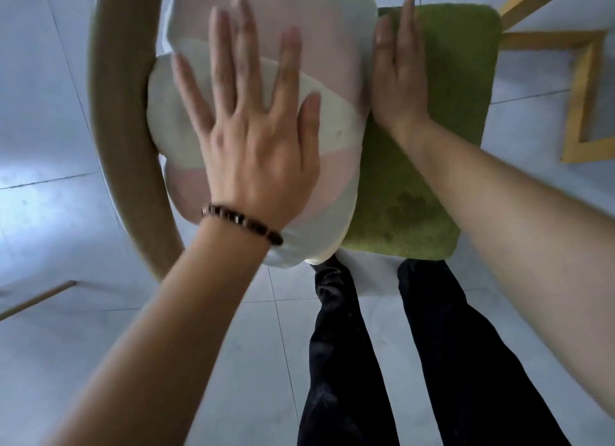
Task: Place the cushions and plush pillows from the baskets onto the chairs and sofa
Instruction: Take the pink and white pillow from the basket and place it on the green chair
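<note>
Subject: one plush pillow (327,63), banded in pale pink and off-white, in the upper centre of the frame. It lies on the left part of a green cushion (449,106), and its left side is against the curved wooden backrest (116,106) of a chair. The pillow's lower end overhangs the cushion's near edge. The green cushion covers the chair seat and shows bare to the right of the pillow, with a darker patch towards its lower edge.

Left hand (256,139): open, fingers straight and spread, palm flat on the face of the pillow at centre frame. It grips nothing. A dark beaded bracelet (243,222) sits on the wrist.

Right hand (399,79): open, fingers straight and held together, set along the pillow's right side above the green cushion. Its inner edge meets the pillow. Contact with the cushion beneath cannot be told. It grips nothing.

Surroundings: pale tiled floor (50,212) on all sides. A yellow wooden frame (582,89) stands in the upper right of the frame, just beyond the cushion's corner. A wooden bar (36,301) shows at the lower left edge. The person's legs in dark trousers (342,362) occupy the lower centre, just beside the cushion's near edge.

The picture is somewhat blurred around the left fingers.
</note>
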### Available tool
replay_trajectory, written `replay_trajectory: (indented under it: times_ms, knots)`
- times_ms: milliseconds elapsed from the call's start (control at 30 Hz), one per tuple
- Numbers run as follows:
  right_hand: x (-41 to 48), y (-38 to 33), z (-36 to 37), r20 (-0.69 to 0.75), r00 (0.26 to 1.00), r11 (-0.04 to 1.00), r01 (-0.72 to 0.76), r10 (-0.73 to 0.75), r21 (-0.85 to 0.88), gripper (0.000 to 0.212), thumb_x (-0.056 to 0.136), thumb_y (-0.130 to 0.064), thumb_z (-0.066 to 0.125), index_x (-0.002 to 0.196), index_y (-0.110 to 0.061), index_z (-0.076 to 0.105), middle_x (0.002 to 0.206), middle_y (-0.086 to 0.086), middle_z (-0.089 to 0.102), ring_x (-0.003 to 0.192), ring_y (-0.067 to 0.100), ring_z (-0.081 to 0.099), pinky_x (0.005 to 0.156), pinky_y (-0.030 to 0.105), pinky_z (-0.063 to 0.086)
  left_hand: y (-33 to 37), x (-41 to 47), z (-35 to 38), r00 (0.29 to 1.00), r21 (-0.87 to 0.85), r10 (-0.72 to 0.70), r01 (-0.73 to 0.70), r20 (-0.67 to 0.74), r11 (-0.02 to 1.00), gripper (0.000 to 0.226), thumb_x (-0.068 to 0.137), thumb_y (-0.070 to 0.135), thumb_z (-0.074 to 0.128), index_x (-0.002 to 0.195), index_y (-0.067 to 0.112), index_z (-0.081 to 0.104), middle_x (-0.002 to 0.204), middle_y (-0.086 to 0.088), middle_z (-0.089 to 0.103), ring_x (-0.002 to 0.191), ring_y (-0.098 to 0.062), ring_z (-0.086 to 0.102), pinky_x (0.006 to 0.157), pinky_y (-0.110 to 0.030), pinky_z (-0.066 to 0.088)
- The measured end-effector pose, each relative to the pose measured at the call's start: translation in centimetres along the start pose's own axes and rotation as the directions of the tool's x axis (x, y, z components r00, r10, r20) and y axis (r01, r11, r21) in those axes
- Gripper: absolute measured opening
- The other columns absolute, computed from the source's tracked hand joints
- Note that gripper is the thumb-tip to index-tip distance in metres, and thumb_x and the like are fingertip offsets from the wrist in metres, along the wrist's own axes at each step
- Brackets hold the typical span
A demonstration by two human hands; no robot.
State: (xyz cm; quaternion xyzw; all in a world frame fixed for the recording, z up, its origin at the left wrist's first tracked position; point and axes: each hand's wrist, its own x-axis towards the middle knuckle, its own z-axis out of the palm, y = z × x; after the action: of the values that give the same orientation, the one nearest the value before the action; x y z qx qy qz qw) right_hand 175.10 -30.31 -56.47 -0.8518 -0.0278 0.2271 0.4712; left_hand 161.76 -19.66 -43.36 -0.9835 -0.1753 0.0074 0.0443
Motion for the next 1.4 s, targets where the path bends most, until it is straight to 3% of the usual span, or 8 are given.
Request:
replay_trajectory:
  times_ms: [167, 300, 500, 733, 933, 1100, 1233, 1400]
  knots:
    - [-8.7, -1.4, 3.0, 0.024, 1.000, 0.989, -0.007, 0.004, 0.148, 0.078, 0.103, -0.057, 0.026, 0.164, -0.013, 0.006, 0.172, 0.011, 0.000, 0.159, 0.020, -0.001, 0.124, 0.027, -0.001, -0.1, 10.0, 1.3, 0.945, 0.102, 0.232, -0.261, 0.230, 0.960, 0.063, 0.105, 0.051, 0.022, 0.160, 0.020, 0.024, 0.164, -0.019, 0.029, 0.150, -0.040, 0.027, 0.120, -0.060, 0.016]
    - [-15.6, 0.9, 5.0, 0.069, 0.995, 0.993, 0.067, -0.073, 0.093, 0.088, 0.098, -0.064, 0.036, 0.163, -0.011, 0.010, 0.171, 0.019, 0.001, 0.159, 0.026, 0.002, 0.129, 0.043, 0.010, -0.6, 12.8, 2.3, 0.845, 0.046, 0.340, -0.392, 0.413, 0.919, 0.062, 0.107, 0.051, 0.031, 0.157, 0.015, 0.028, 0.159, -0.021, 0.038, 0.143, -0.044, 0.035, 0.117, -0.054, 0.024]
    - [-19.1, 3.7, 3.2, 0.201, 0.979, 0.999, 0.021, -0.027, 0.032, 0.090, 0.094, -0.078, 0.022, 0.163, -0.026, -0.002, 0.172, 0.009, -0.009, 0.159, 0.023, -0.002, 0.125, 0.055, 0.015, -2.4, 12.9, 1.8, 0.867, 0.138, 0.323, -0.398, 0.380, 0.907, 0.067, 0.103, 0.057, 0.019, 0.159, 0.020, 0.023, 0.157, -0.024, 0.036, 0.141, -0.047, 0.037, 0.112, -0.064, 0.032]
    - [-7.0, -2.1, 2.4, -0.081, 0.993, 0.989, 0.093, -0.084, 0.112, 0.082, 0.100, -0.058, 0.029, 0.162, -0.008, 0.013, 0.170, 0.022, 0.005, 0.158, 0.034, 0.005, 0.127, 0.053, 0.010, -2.3, 2.5, 1.2, 0.971, 0.055, 0.131, -0.145, 0.201, 0.988, 0.066, 0.107, 0.054, 0.024, 0.163, 0.020, 0.017, 0.168, -0.027, 0.007, 0.156, -0.046, 0.005, 0.122, -0.067, 0.004]
    - [0.6, -1.3, 2.5, 0.104, 0.976, 0.962, 0.210, -0.194, -0.175, 0.084, 0.094, -0.065, 0.019, 0.162, -0.016, 0.022, 0.170, 0.016, 0.014, 0.158, 0.033, 0.010, 0.126, 0.053, 0.012, -3.4, -1.0, 2.3, 0.984, 0.068, -0.001, -0.011, 0.179, 0.998, 0.066, 0.107, 0.056, 0.027, 0.163, 0.022, 0.019, 0.166, -0.031, 0.010, 0.155, -0.048, 0.008, 0.122, -0.067, 0.005]
    - [-8.4, -0.6, 2.2, -0.095, 0.984, 0.988, 0.156, -0.153, 0.019, 0.078, 0.104, -0.055, 0.030, 0.161, -0.002, 0.016, 0.169, 0.025, 0.007, 0.158, 0.036, 0.009, 0.127, 0.051, 0.014, -1.8, -4.6, 1.2, 0.987, 0.049, -0.121, 0.116, 0.105, 0.992, 0.064, 0.107, 0.054, 0.032, 0.162, 0.022, 0.024, 0.164, -0.032, 0.015, 0.154, -0.049, 0.012, 0.121, -0.069, 0.008]
    - [-17.3, 3.2, 4.4, 0.081, 0.970, 0.971, 0.233, -0.228, -0.057, 0.094, 0.098, -0.061, 0.038, 0.158, 0.006, 0.013, 0.165, 0.034, -0.002, 0.157, 0.043, 0.003, 0.123, 0.059, 0.018, -1.5, -7.8, 2.3, 0.963, 0.019, -0.192, 0.192, 0.191, 0.981, 0.067, 0.106, 0.055, 0.030, 0.163, 0.022, 0.018, 0.165, -0.034, 0.008, 0.154, -0.051, 0.007, 0.120, -0.070, 0.007]
    - [-20.7, 8.8, 5.6, 0.227, 0.947, 0.942, 0.272, -0.226, -0.197, 0.099, 0.093, -0.074, 0.036, 0.159, -0.010, 0.004, 0.165, 0.033, -0.004, 0.157, 0.043, 0.006, 0.123, 0.058, 0.023, -1.9, -7.0, 3.6, 0.965, 0.005, -0.200, 0.202, 0.171, 0.979, 0.067, 0.106, 0.055, 0.029, 0.163, 0.022, 0.016, 0.165, -0.033, 0.007, 0.154, -0.051, 0.006, 0.121, -0.067, 0.007]
